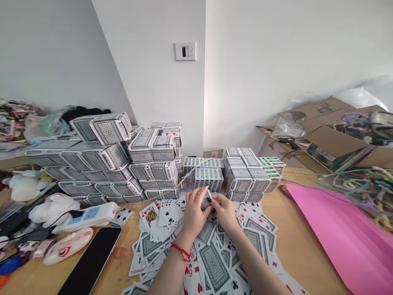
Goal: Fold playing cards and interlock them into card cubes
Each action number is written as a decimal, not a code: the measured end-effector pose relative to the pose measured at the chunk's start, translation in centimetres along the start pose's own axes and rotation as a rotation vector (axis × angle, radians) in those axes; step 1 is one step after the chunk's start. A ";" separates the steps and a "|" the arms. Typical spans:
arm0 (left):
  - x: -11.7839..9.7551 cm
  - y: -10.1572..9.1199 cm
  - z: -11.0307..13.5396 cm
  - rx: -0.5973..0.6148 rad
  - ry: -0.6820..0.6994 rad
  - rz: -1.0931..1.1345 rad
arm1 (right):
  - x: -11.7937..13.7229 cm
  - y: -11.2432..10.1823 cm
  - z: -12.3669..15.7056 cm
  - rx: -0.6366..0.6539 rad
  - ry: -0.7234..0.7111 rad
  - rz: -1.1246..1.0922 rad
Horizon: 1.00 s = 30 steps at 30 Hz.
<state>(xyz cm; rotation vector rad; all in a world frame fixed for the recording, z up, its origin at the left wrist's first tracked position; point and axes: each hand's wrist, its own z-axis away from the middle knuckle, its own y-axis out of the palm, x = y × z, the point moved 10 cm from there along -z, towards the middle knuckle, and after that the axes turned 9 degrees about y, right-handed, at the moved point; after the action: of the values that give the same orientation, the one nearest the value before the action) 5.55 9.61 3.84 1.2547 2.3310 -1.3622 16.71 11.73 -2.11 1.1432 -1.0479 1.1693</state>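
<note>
My left hand (195, 208) is closed around a playing card (205, 200) with a patterned grey back; whether it is one card or several I cannot tell. The fingers of my right hand (224, 209) pinch the right edge of the same card. Both hands are close together above a loose spread of playing cards (215, 266), some face up and some face down. Just behind the hands are green-and-white card boxes (209, 177). Blocks made of grey-backed playing cards (153, 147) are stacked to the left, and a smaller stack of blocks (248, 174) rises to the right.
A black phone (90, 262), a white power strip (92, 216) and small toys (67, 246) lie at left. Pink paper (334, 237) covers part of the table at right. Behind it are a glue gun (287, 143), an open cardboard box (337, 143) and tangled coloured cords (362, 192).
</note>
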 end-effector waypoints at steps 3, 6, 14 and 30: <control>1.2 -0.6 0.2 -0.090 -0.136 0.104 | -0.4 0.0 -0.2 0.019 0.068 -0.160; 1.8 0.1 0.4 -0.057 -0.199 0.201 | -0.9 0.0 -0.2 0.055 0.117 -0.250; 3.4 0.4 1.0 -0.071 -0.279 0.129 | -0.3 1.7 0.7 0.144 0.065 -0.021; 4.2 2.7 0.3 0.136 -0.448 0.330 | 0.8 -0.3 0.7 -0.127 -0.007 0.150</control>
<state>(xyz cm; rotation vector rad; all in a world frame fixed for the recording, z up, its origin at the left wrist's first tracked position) 4.79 12.43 -0.24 1.1551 1.6781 -1.5131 17.10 11.09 -1.28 0.9836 -1.2126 1.1978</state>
